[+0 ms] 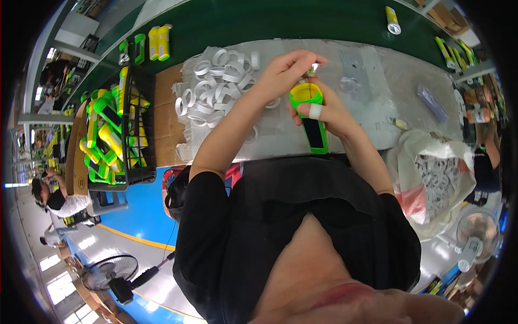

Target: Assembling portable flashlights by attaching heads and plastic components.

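Observation:
My right hand [333, 114], with a white wrap on one finger, is closed around a green and yellow flashlight body [307, 102]. A black panel runs along the body's side, and its wide yellow mouth faces away from me. My left hand [291, 69] pinches a small shiny part [313, 68] just beyond that mouth. Thin wires run from this part into the body. To the left of my hands lies a heap of white plastic rings [202, 89] on the covered work surface [372, 102].
A black crate [141, 175] full of green and yellow flashlights stands at the left. More flashlights [159, 43] lie on the far green belt [216, 21]. At the right hang a white sack [404, 167] holding rings and, farther out, a fan [477, 232]. Other people are in the background.

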The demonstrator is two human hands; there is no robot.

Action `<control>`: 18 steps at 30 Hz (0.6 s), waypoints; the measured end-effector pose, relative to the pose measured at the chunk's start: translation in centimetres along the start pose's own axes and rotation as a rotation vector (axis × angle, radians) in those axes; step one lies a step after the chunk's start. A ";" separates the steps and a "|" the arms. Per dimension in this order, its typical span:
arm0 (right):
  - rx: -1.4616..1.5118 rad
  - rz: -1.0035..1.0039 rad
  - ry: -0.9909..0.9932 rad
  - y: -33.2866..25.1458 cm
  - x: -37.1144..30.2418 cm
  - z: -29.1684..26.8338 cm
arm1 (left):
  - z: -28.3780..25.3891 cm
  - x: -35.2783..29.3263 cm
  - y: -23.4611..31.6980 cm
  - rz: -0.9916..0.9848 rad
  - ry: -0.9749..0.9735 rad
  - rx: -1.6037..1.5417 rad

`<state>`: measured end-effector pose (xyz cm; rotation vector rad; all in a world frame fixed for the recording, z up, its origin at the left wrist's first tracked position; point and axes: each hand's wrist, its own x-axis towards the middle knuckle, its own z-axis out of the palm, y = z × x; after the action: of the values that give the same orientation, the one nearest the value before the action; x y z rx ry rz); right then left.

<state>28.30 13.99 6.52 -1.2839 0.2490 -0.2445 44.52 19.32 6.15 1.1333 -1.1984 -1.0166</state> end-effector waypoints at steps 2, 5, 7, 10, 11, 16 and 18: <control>0.005 -0.003 -0.008 -0.1 -1.3 -0.1 | 0.8 0.1 -0.3 0.185 0.004 0.157; 0.007 -0.060 0.048 0.3 -2.6 0.1 | 1.4 -0.6 -0.1 0.306 0.096 0.246; -0.041 -0.069 0.118 1.7 -3.6 -0.6 | 2.6 -1.7 0.7 0.301 0.089 0.251; -0.051 -0.146 0.179 2.3 -4.1 0.2 | 4.2 -3.4 -0.5 0.379 0.061 0.354; 0.074 -0.111 0.211 2.4 -4.3 0.3 | 4.8 -3.7 -0.8 0.361 0.040 0.335; 0.231 -0.116 0.348 2.9 -5.9 -1.0 | 6.0 -1.3 -2.1 0.656 -0.028 0.644; 0.301 -0.157 0.437 3.1 -6.4 -1.8 | 7.3 -0.2 -2.4 0.547 -0.057 0.464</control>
<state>21.85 15.21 3.35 -0.9413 0.4651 -0.6747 37.21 18.37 3.84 1.0334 -1.7250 -0.3614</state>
